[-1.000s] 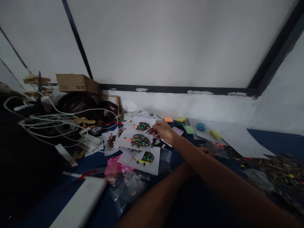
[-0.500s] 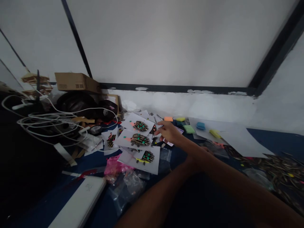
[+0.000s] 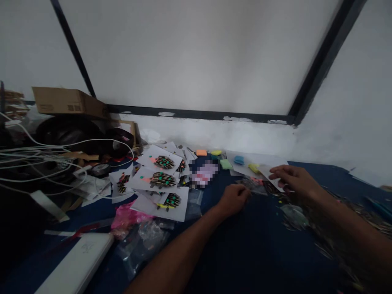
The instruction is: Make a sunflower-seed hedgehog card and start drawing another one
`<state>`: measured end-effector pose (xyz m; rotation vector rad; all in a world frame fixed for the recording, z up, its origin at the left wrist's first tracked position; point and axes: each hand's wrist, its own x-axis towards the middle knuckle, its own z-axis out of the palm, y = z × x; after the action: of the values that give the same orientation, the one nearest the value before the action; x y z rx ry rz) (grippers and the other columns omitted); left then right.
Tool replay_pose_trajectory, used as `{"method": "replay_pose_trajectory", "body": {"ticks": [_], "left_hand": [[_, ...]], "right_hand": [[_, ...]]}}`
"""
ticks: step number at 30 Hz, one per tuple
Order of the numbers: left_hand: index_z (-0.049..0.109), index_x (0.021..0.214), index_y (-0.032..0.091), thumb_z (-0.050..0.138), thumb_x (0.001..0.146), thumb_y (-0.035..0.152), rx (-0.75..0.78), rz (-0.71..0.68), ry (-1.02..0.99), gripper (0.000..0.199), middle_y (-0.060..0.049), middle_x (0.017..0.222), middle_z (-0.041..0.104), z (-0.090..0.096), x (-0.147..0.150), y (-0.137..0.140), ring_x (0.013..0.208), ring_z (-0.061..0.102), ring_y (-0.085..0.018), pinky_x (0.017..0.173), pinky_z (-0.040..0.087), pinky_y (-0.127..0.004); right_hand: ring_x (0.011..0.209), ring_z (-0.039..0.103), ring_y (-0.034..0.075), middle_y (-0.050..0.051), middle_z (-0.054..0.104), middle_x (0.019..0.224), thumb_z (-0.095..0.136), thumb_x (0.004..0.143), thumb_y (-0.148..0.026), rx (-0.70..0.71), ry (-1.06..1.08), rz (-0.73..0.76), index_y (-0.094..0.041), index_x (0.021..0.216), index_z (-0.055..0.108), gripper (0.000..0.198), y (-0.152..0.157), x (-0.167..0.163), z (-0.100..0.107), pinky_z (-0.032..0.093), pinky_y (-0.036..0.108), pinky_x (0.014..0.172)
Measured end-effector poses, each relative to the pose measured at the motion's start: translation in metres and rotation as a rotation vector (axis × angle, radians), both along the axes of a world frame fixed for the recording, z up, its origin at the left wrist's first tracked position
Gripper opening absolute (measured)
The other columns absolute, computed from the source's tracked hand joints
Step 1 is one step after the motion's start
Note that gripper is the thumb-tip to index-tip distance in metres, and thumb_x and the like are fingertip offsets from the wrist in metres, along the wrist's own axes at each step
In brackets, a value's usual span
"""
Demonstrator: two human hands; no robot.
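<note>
My right hand (image 3: 294, 179) is over a white paper sheet (image 3: 266, 173) at the right, its fingers apart; I cannot tell whether they touch it. My left hand (image 3: 235, 199) rests on the dark blue surface with curled fingers; whatever is inside them is hidden. Left of it lie overlapping white cards (image 3: 180, 200) bearing hedgehog-like shapes made of dark striped pieces like sunflower seeds, with green dots. Beyond the hands sit a green clay block (image 3: 226, 164), a blue block (image 3: 239, 159) and a yellow piece (image 3: 253, 168).
Loose seed-like pieces (image 3: 373, 220) spread at the right, partly under my forearm. Pink plastic (image 3: 130, 218) and clear bags (image 3: 150, 234) lie at the left, near a long white box (image 3: 76, 261). White cables (image 3: 61, 145) and a cardboard box (image 3: 61, 100) stand further left, by the wall.
My right hand has moved from beside the cards rightward to the white sheet. My left hand, which was behind the right forearm, now shows. The view has swung right.
</note>
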<state>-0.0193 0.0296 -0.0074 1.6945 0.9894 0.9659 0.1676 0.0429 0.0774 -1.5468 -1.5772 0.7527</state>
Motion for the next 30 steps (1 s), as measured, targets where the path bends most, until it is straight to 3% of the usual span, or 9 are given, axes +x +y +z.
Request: {"method": "replay_pose_trajectory", "body": {"ticks": [3, 7, 10, 14, 17, 19, 22, 27, 30], "left_hand": [[0.061, 0.073, 0.012, 0.043, 0.086, 0.021, -0.009, 0.009, 0.005, 0.023, 0.002, 0.057, 0.053, 0.0, 0.001, -0.001, 0.044, 0.048, -0.007, 0.048, 0.036, -0.018], [0.06, 0.073, 0.012, 0.043, 0.086, 0.023, -0.002, 0.009, 0.002, 0.024, 0.002, 0.058, 0.053, 0.0, 0.001, -0.003, 0.042, 0.047, -0.007, 0.048, 0.037, -0.018], [0.06, 0.073, 0.012, 0.043, 0.086, 0.023, 0.007, 0.011, 0.001, 0.024, 0.002, 0.057, 0.052, 0.001, 0.001, -0.005, 0.042, 0.047, -0.007, 0.048, 0.037, -0.019], [0.059, 0.072, 0.013, 0.042, 0.087, 0.022, 0.012, 0.016, 0.003, 0.024, 0.003, 0.057, 0.052, 0.0, 0.001, -0.005, 0.041, 0.046, -0.007, 0.047, 0.036, -0.018], [0.058, 0.072, 0.013, 0.042, 0.087, 0.022, 0.013, 0.019, 0.006, 0.024, 0.003, 0.057, 0.052, -0.001, 0.001, -0.005, 0.041, 0.047, -0.007, 0.046, 0.036, -0.017], [0.058, 0.072, 0.012, 0.043, 0.086, 0.022, 0.015, 0.018, 0.01, 0.023, 0.003, 0.058, 0.052, 0.0, 0.0, -0.005, 0.042, 0.048, -0.007, 0.045, 0.036, -0.017], [0.058, 0.072, 0.012, 0.044, 0.086, 0.023, 0.014, 0.019, 0.008, 0.022, 0.003, 0.058, 0.053, 0.001, 0.0, -0.006, 0.042, 0.048, -0.007, 0.045, 0.035, -0.017], [0.058, 0.071, 0.013, 0.045, 0.085, 0.023, -0.002, 0.027, -0.011, 0.022, 0.003, 0.056, 0.052, 0.0, 0.001, -0.006, 0.042, 0.048, -0.007, 0.045, 0.036, -0.017], [0.059, 0.077, 0.013, 0.043, 0.087, 0.028, -0.04, 0.034, -0.044, 0.024, 0.003, 0.057, 0.052, 0.0, 0.002, -0.006, 0.039, 0.047, -0.007, 0.042, 0.035, -0.018]], "right_hand": [[0.047, 0.054, 0.012, 0.015, 0.069, 0.077, 0.047, 0.083, -0.028, 0.02, -0.15, -0.106, -0.018, 0.076, 0.059, 0.017, -0.01, 0.033, -0.006, 0.042, 0.027, 0.046], [0.061, 0.062, 0.02, 0.014, 0.07, 0.075, 0.051, 0.081, -0.03, 0.091, -0.402, -0.172, -0.02, 0.068, 0.062, 0.02, -0.014, 0.054, -0.018, 0.043, 0.031, 0.058], [0.07, 0.065, 0.027, 0.013, 0.07, 0.079, 0.058, 0.076, -0.038, 0.148, -0.58, -0.185, -0.019, 0.073, 0.066, 0.021, -0.007, 0.054, -0.032, 0.044, 0.035, 0.062], [0.092, 0.063, 0.033, 0.018, 0.068, 0.1, 0.065, 0.069, -0.044, 0.237, -0.778, -0.111, -0.015, 0.092, 0.069, 0.037, 0.002, 0.044, -0.049, 0.046, 0.039, 0.075], [0.091, 0.063, 0.032, 0.017, 0.069, 0.097, 0.059, 0.074, -0.035, 0.276, -0.884, -0.085, -0.016, 0.089, 0.07, 0.026, 0.005, 0.039, -0.056, 0.046, 0.039, 0.076], [0.087, 0.064, 0.029, 0.015, 0.071, 0.093, 0.05, 0.08, -0.027, 0.297, -0.923, -0.082, -0.018, 0.083, 0.071, 0.022, 0.004, 0.04, -0.055, 0.046, 0.037, 0.073], [0.084, 0.066, 0.027, 0.014, 0.072, 0.089, 0.04, 0.084, -0.021, 0.336, -0.94, -0.089, -0.018, 0.081, 0.071, 0.031, 0.001, 0.044, -0.049, 0.047, 0.036, 0.071], [0.1, 0.063, 0.03, 0.017, 0.069, 0.107, 0.032, 0.09, -0.024, 0.469, -0.886, -0.089, -0.014, 0.105, 0.068, 0.04, -0.017, 0.046, -0.033, 0.048, 0.041, 0.083], [0.107, 0.06, 0.027, 0.014, 0.067, 0.114, 0.033, 0.09, -0.026, 0.544, -0.85, -0.012, -0.016, 0.114, 0.064, 0.04, -0.043, 0.039, -0.031, 0.046, 0.041, 0.092]]}}
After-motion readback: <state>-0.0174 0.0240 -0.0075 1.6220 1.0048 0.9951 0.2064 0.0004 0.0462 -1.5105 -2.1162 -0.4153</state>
